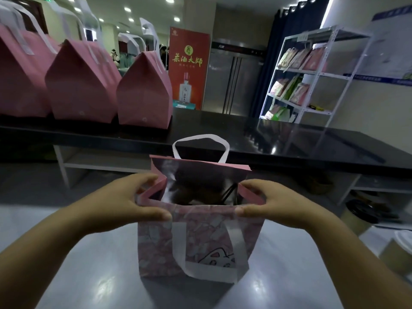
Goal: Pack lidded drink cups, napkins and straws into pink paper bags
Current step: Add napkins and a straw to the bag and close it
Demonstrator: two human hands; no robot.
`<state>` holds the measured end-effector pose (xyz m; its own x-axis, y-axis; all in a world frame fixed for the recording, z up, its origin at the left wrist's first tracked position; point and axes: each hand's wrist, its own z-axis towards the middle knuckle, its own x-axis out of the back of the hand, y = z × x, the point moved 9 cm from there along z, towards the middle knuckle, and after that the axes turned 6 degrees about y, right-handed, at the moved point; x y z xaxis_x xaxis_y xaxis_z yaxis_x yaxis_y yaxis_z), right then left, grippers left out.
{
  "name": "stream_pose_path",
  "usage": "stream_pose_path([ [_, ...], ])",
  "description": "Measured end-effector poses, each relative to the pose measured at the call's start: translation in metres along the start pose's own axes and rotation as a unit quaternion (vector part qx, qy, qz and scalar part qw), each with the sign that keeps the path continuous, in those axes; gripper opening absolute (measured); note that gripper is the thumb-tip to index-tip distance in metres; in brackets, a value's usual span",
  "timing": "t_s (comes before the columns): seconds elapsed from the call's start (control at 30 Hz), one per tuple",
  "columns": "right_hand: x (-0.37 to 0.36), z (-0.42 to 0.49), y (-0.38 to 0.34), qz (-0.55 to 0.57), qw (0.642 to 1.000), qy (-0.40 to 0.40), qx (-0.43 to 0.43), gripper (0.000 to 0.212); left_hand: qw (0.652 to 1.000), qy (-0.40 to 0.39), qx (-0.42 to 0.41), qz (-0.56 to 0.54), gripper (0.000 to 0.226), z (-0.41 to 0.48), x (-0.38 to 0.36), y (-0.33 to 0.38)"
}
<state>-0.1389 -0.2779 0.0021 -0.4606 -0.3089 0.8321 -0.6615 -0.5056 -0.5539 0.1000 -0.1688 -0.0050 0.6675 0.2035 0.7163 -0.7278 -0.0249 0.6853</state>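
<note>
Pink paper bag [196,239] stood upright on grey table [89,275] btwn both hands; left hand [124,204] & right hand [274,204] pinched its side rims, mouth open, contents prob. dark cups

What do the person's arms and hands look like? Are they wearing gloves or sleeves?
No gloves and no sleeves in view. The left hand and right hand are bare, and both forearms are bare as far as the picture shows. No rings, watch or bracelets are visible.
</note>
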Motion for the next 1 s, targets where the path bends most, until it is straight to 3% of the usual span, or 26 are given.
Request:
stream_pose_path([
  [0.1,-0.005,0.000,0.004,0.015,0.999,-0.038,-0.012,0.085,0.999,-0.028,0.008,0.014,0.102,0.003,-0.004,0.001],
  [0.23,-0.001,0.007,0.005,0.003,1.000,0.013,-0.007,0.042,0.999,0.007,-0.021,0.046,0.047,0.012,-0.003,0.005],
  [0.33,-0.002,0.012,0.003,0.000,0.999,0.040,-0.006,0.030,0.999,0.009,-0.021,0.030,0.031,0.017,-0.009,0.005],
  [0.43,-0.006,0.015,-0.004,-0.034,0.998,0.055,0.003,0.030,0.997,0.022,-0.032,0.062,0.026,0.021,-0.015,0.014],
  [0.5,-0.006,0.015,-0.010,-0.101,0.991,0.088,0.024,0.031,0.987,0.064,-0.046,0.139,0.028,0.022,-0.014,0.019],
  [0.6,-0.005,0.009,-0.023,-0.252,0.952,0.155,0.082,0.033,0.943,0.145,-0.070,0.292,0.028,0.016,-0.012,0.027],
  [0.7,-0.004,0.005,-0.028,-0.306,0.929,0.180,0.105,0.033,0.921,0.182,-0.071,0.338,0.024,0.010,-0.009,0.031],
  [0.9,-0.006,0.013,-0.024,-0.299,0.943,0.097,0.106,0.038,0.938,0.083,-0.073,0.327,0.025,0.024,-0.010,0.022],
  [1.0,0.000,0.012,-0.027,-0.284,0.942,0.123,0.130,0.032,0.939,0.055,-0.101,0.325,0.025,0.028,-0.009,0.024],
])
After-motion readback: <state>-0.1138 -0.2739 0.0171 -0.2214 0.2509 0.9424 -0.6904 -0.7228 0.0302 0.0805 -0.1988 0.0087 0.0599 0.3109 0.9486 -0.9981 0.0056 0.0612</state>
